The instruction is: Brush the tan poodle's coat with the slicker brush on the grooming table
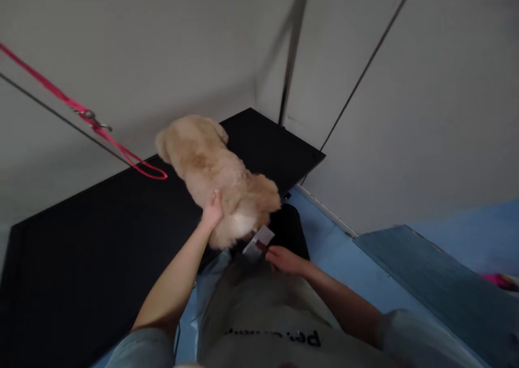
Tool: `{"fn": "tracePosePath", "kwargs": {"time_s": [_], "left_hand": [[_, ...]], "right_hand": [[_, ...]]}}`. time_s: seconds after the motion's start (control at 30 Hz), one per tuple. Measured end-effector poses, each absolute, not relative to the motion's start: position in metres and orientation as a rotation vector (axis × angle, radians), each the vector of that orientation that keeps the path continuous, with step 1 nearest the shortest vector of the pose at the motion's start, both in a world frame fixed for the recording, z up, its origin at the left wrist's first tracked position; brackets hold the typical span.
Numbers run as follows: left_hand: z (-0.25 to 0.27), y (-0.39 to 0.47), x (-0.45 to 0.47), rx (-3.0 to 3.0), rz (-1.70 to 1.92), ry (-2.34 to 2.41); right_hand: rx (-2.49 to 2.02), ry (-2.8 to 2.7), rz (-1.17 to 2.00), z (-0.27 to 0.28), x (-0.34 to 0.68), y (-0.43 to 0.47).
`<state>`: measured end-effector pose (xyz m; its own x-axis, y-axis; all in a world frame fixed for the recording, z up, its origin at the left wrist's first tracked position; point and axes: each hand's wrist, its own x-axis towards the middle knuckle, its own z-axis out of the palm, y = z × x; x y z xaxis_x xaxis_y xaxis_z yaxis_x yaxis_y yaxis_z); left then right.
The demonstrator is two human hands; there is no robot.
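Note:
A dog (203, 160) with curly cream and tan fur stands on the black grooming table (89, 260), close to the edge in front of me. My left hand (213, 211) holds the dog at its side; the thumb lies over the coat, and the other fingers are hidden. In my right hand (284, 260) is a slicker brush (259, 241), gripped by its dark red handle. The brush's pale flat head is beside the dog's near end, between the fur and my apron (263, 303). I cannot tell whether its pins touch the coat.
A pink leash loop (141, 168) with a metal clip hangs over the table at the left, by a dark cord. A metal pole (290, 65) rises at the table's far side. Walls stand behind. A blue-grey board (425, 281) is at the right, above blue floor.

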<state>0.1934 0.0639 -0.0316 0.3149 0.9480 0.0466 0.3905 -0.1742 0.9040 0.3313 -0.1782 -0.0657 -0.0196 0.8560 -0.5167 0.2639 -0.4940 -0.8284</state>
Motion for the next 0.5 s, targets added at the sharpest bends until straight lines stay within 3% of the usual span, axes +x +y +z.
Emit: {"fn": "tracePosePath", "kwargs": {"time_s": [0.3,0.43,0.5], "left_hand": [[-0.017,0.043,0.159,2.754,0.332,0.899],[-0.02,0.043,0.161,2.778,0.328,0.939],[-0.019,0.048,0.164,2.756,0.264,0.934]], "right_hand": [[-1.644,-0.994,1.578,-0.067,0.27,-0.156],[-1.612,-0.88,1.87,-0.08,0.25,-0.179],[-1.54,-0.843,1.843,-0.079,0.244,-0.183]]}}
